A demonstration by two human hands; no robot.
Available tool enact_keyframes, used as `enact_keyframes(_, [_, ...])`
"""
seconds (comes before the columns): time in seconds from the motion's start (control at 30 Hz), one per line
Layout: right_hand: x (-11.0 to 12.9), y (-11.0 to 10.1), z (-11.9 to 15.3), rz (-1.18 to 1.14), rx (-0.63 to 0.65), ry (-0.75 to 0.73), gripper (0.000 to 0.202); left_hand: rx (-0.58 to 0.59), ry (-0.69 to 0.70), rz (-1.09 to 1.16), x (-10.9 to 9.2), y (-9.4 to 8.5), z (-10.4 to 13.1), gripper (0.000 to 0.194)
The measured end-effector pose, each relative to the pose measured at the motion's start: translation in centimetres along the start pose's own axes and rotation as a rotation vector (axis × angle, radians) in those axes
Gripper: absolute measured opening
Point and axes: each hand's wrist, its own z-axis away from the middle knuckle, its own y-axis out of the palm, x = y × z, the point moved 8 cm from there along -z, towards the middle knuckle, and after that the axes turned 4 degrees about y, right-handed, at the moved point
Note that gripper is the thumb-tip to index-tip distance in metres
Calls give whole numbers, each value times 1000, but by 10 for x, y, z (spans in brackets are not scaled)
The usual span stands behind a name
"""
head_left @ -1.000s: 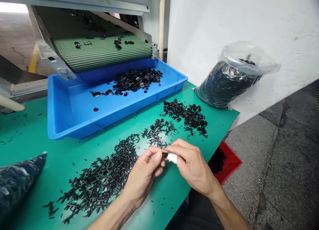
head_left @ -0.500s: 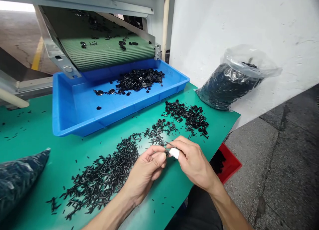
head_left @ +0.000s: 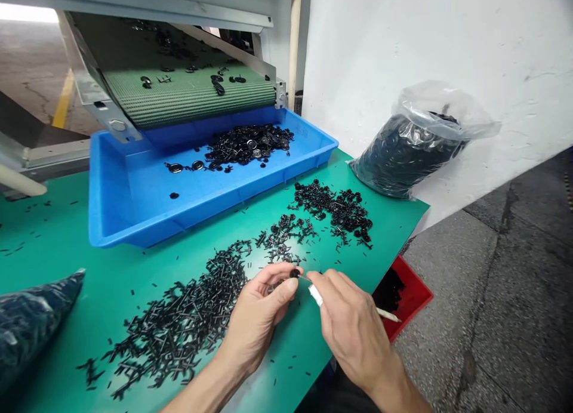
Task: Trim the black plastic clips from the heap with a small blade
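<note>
My left hand (head_left: pixel 264 308) pinches a small round black part (head_left: pixel 294 273) between thumb and fingertips. My right hand (head_left: pixel 353 317) is closed around a thin tool with a pale handle end (head_left: pixel 394 315), and its narrow tip meets the black part. Something white (head_left: pixel 316 295) wraps a finger or the tool there; which one I cannot tell. Both hands are above the green table (head_left: pixel 250 371). Left of them spreads a large heap of black cross-shaped pieces (head_left: pixel 192 311). Beyond the fingertips lie a smaller cluster (head_left: pixel 282 234) and a pile of black parts (head_left: pixel 335 207).
A blue tray (head_left: pixel 215 204) holding black parts sits under a green conveyor belt (head_left: pixel 192 93). One filled plastic bag (head_left: pixel 403 150) leans by the white wall; another bag (head_left: pixel 36 317) lies at left. A red bin (head_left: pixel 414 299) stands below the table's right edge.
My right hand has turned and lowered slightly, so the tool's pale end now shows behind it. The round black part is more visible in my left fingertips. The view has shifted slightly.
</note>
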Motion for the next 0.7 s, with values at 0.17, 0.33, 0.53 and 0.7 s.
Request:
enact_keyframes(0.17, [6,3,-1,31,-28,2,32,1,28,-33,2,-1,2,21])
enact_keyframes(0.33, [11,9,0,136,-76,45,33,-8,76,-93,1,-2,3,23])
enact_keyframes(0.53, [8,9,-7,39,12,78,27,-61,165,-207,-9,-4,2,18])
enact_keyframes(0.7, [-16,17,-24,-136,266,148,24,-70,170,-264,-10,-7,2,21])
